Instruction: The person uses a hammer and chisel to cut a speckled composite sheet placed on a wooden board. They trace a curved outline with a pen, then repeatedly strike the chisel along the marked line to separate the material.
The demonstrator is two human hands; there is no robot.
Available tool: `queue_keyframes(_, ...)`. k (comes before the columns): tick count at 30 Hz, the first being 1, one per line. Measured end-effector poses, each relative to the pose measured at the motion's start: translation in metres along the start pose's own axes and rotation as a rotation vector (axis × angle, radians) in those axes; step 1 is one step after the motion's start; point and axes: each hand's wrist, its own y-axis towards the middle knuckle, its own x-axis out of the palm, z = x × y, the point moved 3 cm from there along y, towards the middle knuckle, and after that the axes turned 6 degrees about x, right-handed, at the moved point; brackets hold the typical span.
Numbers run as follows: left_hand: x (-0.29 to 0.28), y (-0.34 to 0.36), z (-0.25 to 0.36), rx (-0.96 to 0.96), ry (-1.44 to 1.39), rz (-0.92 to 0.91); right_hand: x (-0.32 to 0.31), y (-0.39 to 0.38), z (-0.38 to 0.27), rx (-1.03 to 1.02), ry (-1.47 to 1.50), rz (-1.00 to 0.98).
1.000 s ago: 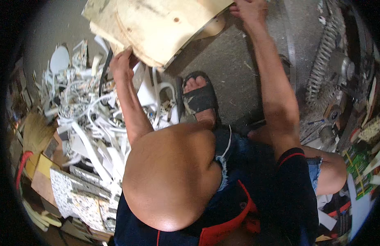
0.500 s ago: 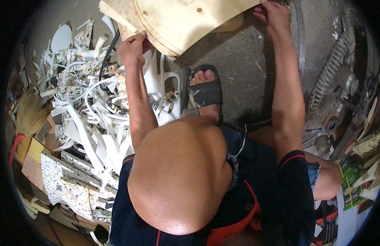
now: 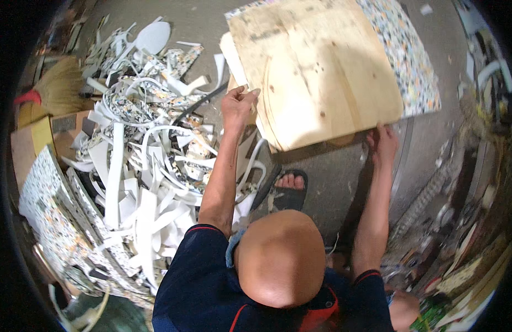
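A pale plywood board (image 3: 322,83) with knots, stains and curved lines lies over a speckled multicoloured foam sheet (image 3: 402,55), which shows along its right and far edges. My left hand (image 3: 238,110) is closed in a pinch at the board's left edge, thumb against the wood. At the near right corner, my right hand (image 3: 384,145) grips the near edge, with some fingers curled below it. White pieces (image 3: 232,58) stick out from under the board's left side.
White and speckled foam offcuts (image 3: 148,205) are heaped on the left, with a straw broom (image 3: 57,86) beyond. My sandalled foot (image 3: 290,188) rests on the floor below the board. A coiled spring (image 3: 419,202) and mixed scrap line the right side.
The view has shifted, so more of the board and the foam sheet beneath now show. My left hand sits further up the board's left edge; my right hand is at its near right corner.
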Motion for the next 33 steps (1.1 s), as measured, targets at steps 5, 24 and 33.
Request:
queue_keyframes(5,0.024,0.043,0.021,0.176,0.196,0.149,0.001,0.007,-0.005,-0.098,-0.248,0.078)
queue_keyframes(24,0.047,0.047,-0.02,0.187,-0.097,0.343,0.004,-0.006,-0.013,-0.112,-0.299,-0.001)
queue_keyframes(33,0.039,0.076,-0.028,0.026,-0.289,0.151,0.008,-0.016,0.011,-0.073,-0.091,0.065)
